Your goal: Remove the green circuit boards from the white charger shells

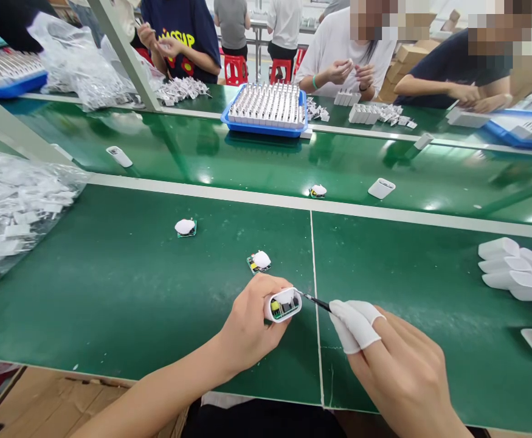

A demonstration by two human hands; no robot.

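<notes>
The left hand [252, 322] is closed around a white housing [284, 304], holding it just above the green tabletop [110, 292] near its front edge. The housing's open end is turned towards the right, and a small circuit board with yellow and green parts shows inside it. The right hand [393, 365] wears white finger cots [352, 322] on the thumb and forefinger, which pinch a thin dark tool [315, 301]. The tool's tip sits at the rim of the housing's opening. It is too slim to tell whether it is a brush or a pick.

Just beyond the left hand, a loose board with a white cap [261, 261] lies on the tabletop, and a second capped board [185, 227] lies farther left. A pile of empty white shells [516, 267] sits at the right edge, and a clear bag of white parts [10, 207] at the left. On the glossy belt [247, 164] beyond lie another capped board [318, 191] and a single shell [381, 188]. Across it stands a blue tray [267, 126] filled with white pieces, where other people work with their own hands.
</notes>
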